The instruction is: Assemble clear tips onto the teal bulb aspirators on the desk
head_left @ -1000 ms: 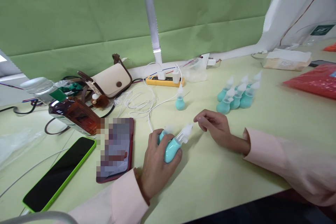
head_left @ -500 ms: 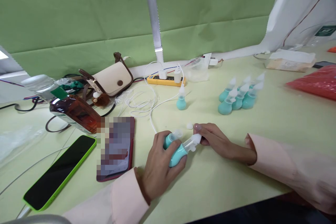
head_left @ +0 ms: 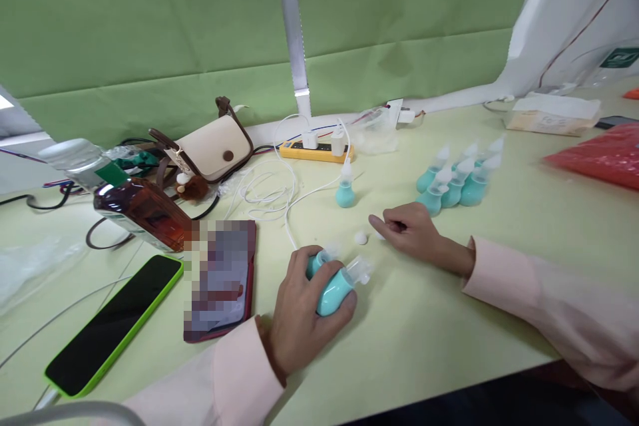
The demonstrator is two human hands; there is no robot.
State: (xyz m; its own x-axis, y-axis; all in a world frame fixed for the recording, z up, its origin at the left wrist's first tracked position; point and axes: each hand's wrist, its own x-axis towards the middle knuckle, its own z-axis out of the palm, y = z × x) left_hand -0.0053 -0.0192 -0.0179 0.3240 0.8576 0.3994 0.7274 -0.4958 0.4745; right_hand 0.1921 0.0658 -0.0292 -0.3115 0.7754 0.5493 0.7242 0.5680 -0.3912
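Observation:
My left hand [head_left: 304, 309] is wrapped round two teal bulb aspirators. The front bulb aspirator [head_left: 335, 291] tilts to the right, and its clear neck has no white tip on it. Behind it, the second bulb aspirator [head_left: 315, 263] is partly covered by my fingers; its clear end is blurred. My right hand [head_left: 412, 233] is closed just right of them, low over the table, and whatever is in its fingers is hidden. Under its fingertips shows a small white piece [head_left: 378, 235], beside a loose white tip [head_left: 361, 237].
One bulb aspirator [head_left: 345, 193] stands near a yellow power strip [head_left: 314, 154], with several more [head_left: 452, 190] grouped at right. On the left lie two phones [head_left: 114, 326], a bottle of amber liquid [head_left: 144, 213] and a cream handbag [head_left: 214, 150]. A red bag [head_left: 604, 156] lies far right.
The white tip has come off the front bulb aspirator. My right hand has moved up and away from it, and a white piece now shows under its fingers.

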